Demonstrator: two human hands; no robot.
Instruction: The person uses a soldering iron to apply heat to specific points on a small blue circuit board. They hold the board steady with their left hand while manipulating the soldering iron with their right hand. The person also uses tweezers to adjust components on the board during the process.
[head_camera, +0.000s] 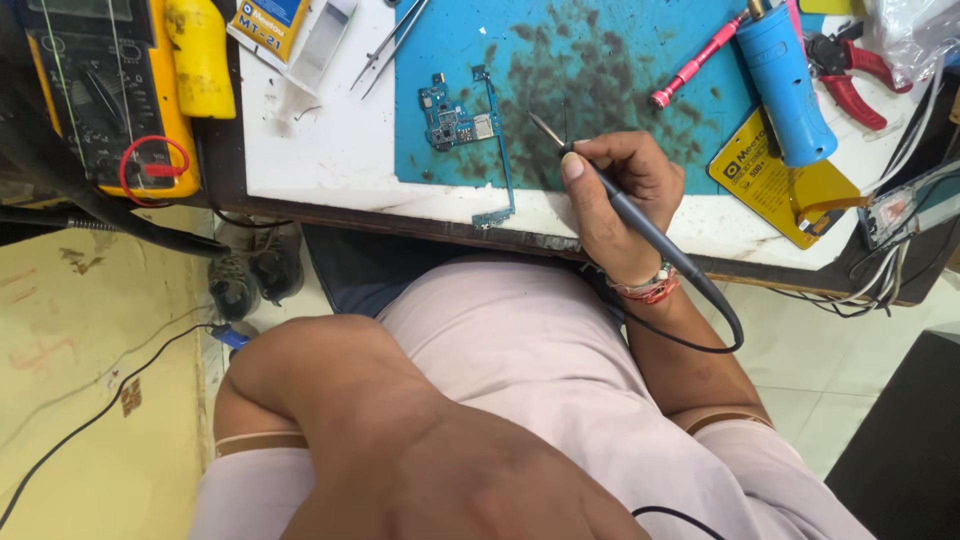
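My right hand (622, 195) grips a dark soldering iron (655, 235) like a pen, its metal tip resting on the stained blue work mat (600, 60). The iron's cable loops down past my wrist, which has red thread bands. A small blue phone circuit board (455, 120) with a thin strip running down to the table edge lies on the mat, just left of the tip and apart from it. My left arm (300, 390) is bent over my lap with the forearm rising toward the camera. Its hand is out of sight.
Tweezers (390, 40) lie at the mat's upper left. A pink screwdriver (695, 65), blue cylindrical tool (785, 85), red pliers (850, 80) and yellow packet (780, 180) sit at right. A yellow multimeter (100, 90) and yellow bottle (200, 55) stand at left. Wires hang off the right edge.
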